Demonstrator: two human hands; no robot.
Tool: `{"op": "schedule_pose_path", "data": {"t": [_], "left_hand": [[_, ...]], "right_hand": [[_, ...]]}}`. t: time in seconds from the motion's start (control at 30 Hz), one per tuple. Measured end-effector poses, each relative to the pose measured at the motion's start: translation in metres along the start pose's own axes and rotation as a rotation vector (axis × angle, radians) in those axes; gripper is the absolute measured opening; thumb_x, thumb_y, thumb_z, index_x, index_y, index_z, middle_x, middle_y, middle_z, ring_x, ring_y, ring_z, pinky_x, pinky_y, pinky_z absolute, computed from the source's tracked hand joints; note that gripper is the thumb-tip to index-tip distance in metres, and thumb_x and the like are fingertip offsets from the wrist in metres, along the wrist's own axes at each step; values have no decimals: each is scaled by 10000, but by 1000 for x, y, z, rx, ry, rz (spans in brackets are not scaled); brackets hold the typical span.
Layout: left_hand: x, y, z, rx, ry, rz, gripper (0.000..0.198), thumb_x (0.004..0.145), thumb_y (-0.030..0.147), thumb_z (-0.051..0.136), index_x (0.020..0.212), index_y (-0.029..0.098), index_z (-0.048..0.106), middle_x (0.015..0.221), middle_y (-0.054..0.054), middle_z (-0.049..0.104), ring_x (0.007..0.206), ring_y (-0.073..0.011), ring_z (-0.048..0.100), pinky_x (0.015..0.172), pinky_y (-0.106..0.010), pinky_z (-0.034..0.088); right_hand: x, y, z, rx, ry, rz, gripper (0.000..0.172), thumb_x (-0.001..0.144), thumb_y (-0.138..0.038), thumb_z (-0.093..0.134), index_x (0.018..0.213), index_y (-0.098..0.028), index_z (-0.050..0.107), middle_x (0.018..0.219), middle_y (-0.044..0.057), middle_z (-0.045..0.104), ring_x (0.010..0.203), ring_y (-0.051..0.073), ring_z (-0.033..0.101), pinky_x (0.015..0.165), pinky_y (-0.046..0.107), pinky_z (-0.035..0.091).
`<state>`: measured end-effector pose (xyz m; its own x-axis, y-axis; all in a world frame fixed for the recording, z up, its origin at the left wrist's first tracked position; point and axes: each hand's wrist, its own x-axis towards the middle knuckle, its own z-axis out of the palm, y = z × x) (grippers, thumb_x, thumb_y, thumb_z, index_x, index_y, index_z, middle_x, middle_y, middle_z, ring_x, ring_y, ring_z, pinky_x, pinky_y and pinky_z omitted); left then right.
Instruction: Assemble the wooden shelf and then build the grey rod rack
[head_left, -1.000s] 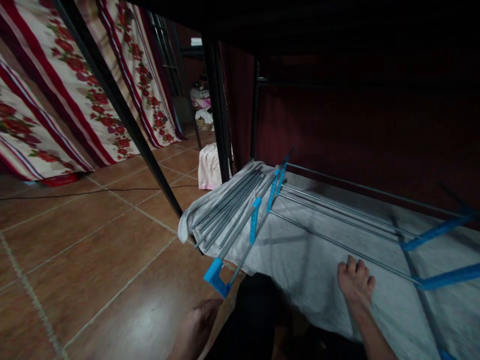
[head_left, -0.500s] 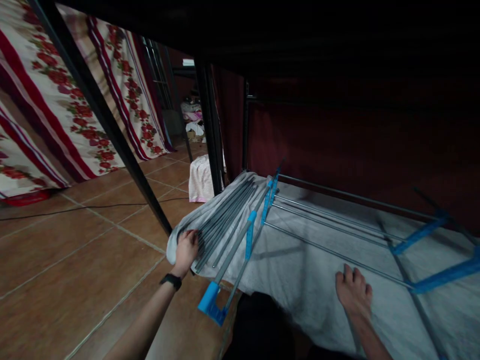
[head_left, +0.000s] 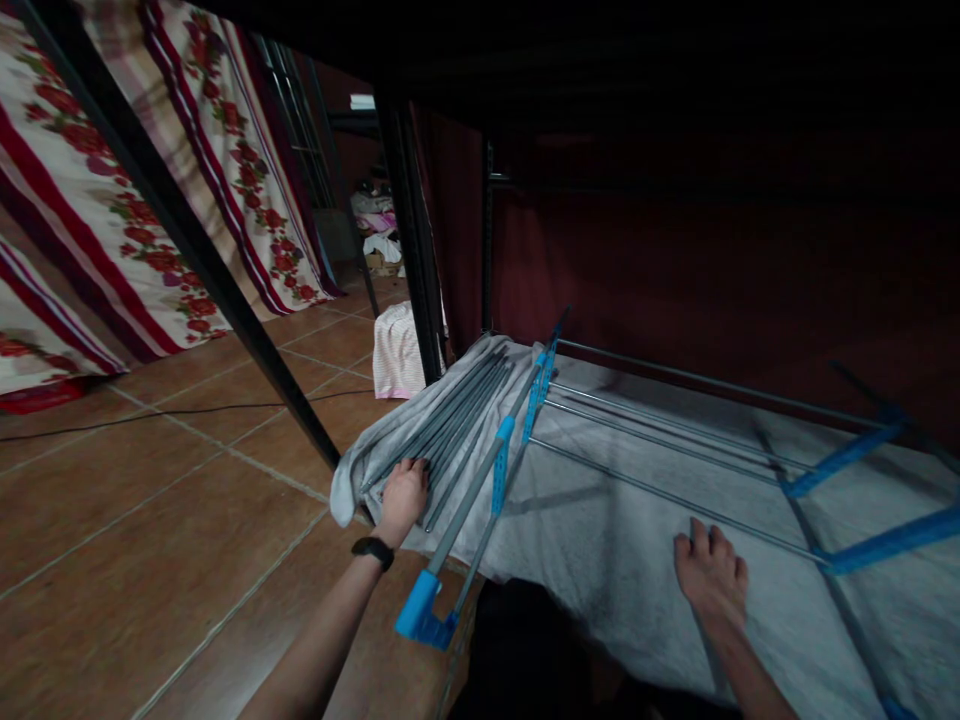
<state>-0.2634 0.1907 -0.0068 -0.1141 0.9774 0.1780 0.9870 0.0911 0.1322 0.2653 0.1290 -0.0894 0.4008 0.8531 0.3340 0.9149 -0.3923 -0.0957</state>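
My left hand (head_left: 405,492), with a black band on its wrist, is closed over the near ends of a bundle of grey metal rods (head_left: 450,415). Its fingertips are partly hidden, and how many rods it grips does not show. Resting on the grey cloth (head_left: 592,540), my right hand (head_left: 712,570) lies open with its fingers apart, holding nothing. Between the hands lies a partly assembled rack of grey tubes with blue plastic joints (head_left: 426,610). Several thin crossbars (head_left: 660,492) join its left side to blue arms (head_left: 892,540) at the right.
A black metal frame (head_left: 187,240) slants at my left, with a dark shelf overhead. Dark red fabric (head_left: 675,260) hangs behind the cloth. A floral curtain (head_left: 150,200), a pale draped cloth (head_left: 397,350) and a black cable (head_left: 225,408) on the tiled floor lie beyond.
My left hand has moved right, from the left edge of the rod bundle onto its near ends. My right hand stays on the cloth. The view has shifted slightly.
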Motion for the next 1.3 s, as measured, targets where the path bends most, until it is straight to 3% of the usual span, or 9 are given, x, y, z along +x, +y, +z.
{"op": "schedule_pose_path", "data": {"t": [0.27, 0.6, 0.77, 0.97, 1.17, 1.3], "left_hand": [[8, 6, -1, -59, -45, -65, 296, 904, 291, 470, 1078, 115, 633, 1038, -148, 619, 998, -242, 592, 897, -323, 429], [12, 5, -2, -233, -88, -165, 215, 875, 322, 507, 969, 157, 609, 975, -117, 656, 964, -248, 612, 838, -318, 451], [15, 5, -1, -312, -118, -225, 240, 870, 358, 506, 978, 156, 577, 922, -113, 675, 859, -244, 638, 740, -316, 457], [16, 3, 1, -371, -107, -245, 233, 875, 339, 477, 982, 159, 579, 976, -124, 688, 921, -256, 643, 763, -324, 459], [7, 5, -12, -463, -68, -217, 218, 872, 345, 462, 910, 177, 596, 890, -91, 685, 875, -245, 641, 729, -315, 456], [-5, 8, -28, -700, 18, -280, 168, 823, 331, 538, 806, 175, 598, 719, -37, 631, 742, -213, 602, 660, -296, 435]], "right_hand": [[2, 1, 5, -31, 9, 14, 567, 920, -356, 284, 1427, -141, 417, 1434, 189, 429, 1297, 307, 398, 1074, 518, 252], [2, -4, -4, -32, -3, 32, 555, 924, -348, 291, 1422, -145, 428, 1428, 185, 433, 1283, 306, 406, 1073, 518, 249], [1, -8, -9, -22, -10, 36, 554, 926, -336, 284, 1426, -139, 419, 1435, 189, 419, 1285, 304, 402, 1080, 519, 239], [3, -7, -8, -20, -33, 49, 563, 917, -345, 297, 1427, -142, 421, 1441, 183, 417, 1289, 307, 399, 1083, 518, 234], [3, -6, -6, -9, 4, 33, 546, 919, -332, 305, 1418, -149, 431, 1419, 192, 442, 1261, 316, 426, 1061, 536, 261], [1, -7, -7, -23, 32, 25, 540, 920, -332, 307, 1409, -145, 437, 1420, 188, 440, 1260, 314, 427, 1064, 524, 262]]}}
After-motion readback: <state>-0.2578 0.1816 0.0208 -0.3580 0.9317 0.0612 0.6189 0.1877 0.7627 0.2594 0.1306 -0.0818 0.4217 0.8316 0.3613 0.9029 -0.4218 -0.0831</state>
